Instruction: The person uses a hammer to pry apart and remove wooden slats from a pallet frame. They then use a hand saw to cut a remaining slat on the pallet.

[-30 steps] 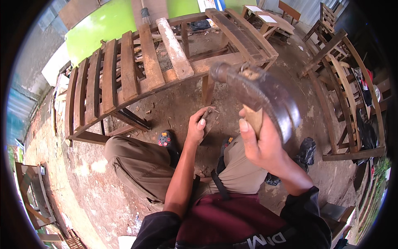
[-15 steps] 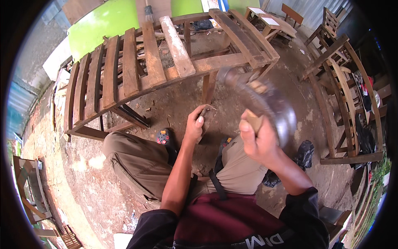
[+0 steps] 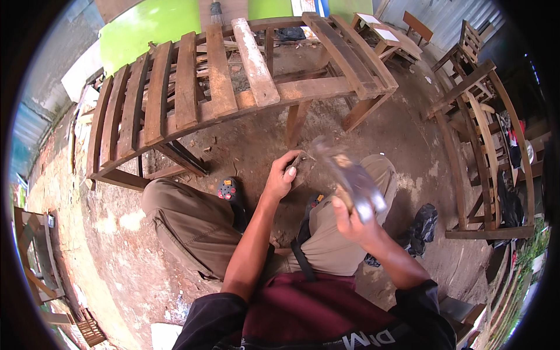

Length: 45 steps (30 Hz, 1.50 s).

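Note:
Low in front of me, my left hand grips a short dark strip of wood between thumb and fingers. A thin bent point, perhaps a nail, sticks out near its top end. My right hand is closed round a hammer, smeared by motion, with a shiny metal head and a bit of light wood showing. The hammer is just right of the strip, over my right knee; I cannot tell whether they touch. Part of the strip is hidden behind my left fingers.
A slatted wooden bench frame stands ahead of me, one slat whitened. Another wooden frame leans at the right. Black plastic bags lie beside my right leg. At the far right stand small desks.
My right hand and the hammer have come down and slightly left, the head now closer to the strip. My left hand has shifted a little right, still holding the strip.

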Each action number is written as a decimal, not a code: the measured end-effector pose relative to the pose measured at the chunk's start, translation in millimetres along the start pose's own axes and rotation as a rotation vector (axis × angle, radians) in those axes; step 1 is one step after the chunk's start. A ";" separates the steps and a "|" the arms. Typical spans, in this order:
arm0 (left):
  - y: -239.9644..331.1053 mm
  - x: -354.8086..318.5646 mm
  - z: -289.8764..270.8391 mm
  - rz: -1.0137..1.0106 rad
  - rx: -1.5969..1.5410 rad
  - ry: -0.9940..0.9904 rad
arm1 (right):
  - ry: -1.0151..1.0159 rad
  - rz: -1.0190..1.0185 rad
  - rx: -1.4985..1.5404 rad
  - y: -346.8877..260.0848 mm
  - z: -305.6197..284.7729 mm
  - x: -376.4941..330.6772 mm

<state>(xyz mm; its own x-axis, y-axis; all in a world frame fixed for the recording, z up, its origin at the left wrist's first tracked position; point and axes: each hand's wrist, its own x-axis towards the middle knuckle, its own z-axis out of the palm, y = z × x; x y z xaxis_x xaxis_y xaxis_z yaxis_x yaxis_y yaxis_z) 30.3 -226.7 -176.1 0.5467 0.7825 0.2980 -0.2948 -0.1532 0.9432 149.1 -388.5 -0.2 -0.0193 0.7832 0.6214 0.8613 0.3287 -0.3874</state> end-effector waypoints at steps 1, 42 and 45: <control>0.8 3.6 1.1 0.015 0.004 0.019 | -0.319 0.534 0.162 -10.1 -2.8 -7.0; -1.2 4.2 -1.0 0.037 -0.014 0.025 | -0.098 0.112 0.068 0.8 16.6 -26.0; 0.9 8.5 4.7 0.085 0.029 0.047 | -0.298 0.649 0.238 -3.9 6.5 -4.4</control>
<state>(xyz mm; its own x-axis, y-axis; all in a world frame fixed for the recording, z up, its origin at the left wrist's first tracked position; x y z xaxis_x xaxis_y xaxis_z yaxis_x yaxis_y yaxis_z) 38.3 -223.1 -172.0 0.4832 0.7932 0.3707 -0.3151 -0.2375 0.9189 142.6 -389.8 -5.9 0.2888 0.9572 0.0205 0.6141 -0.1688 -0.7709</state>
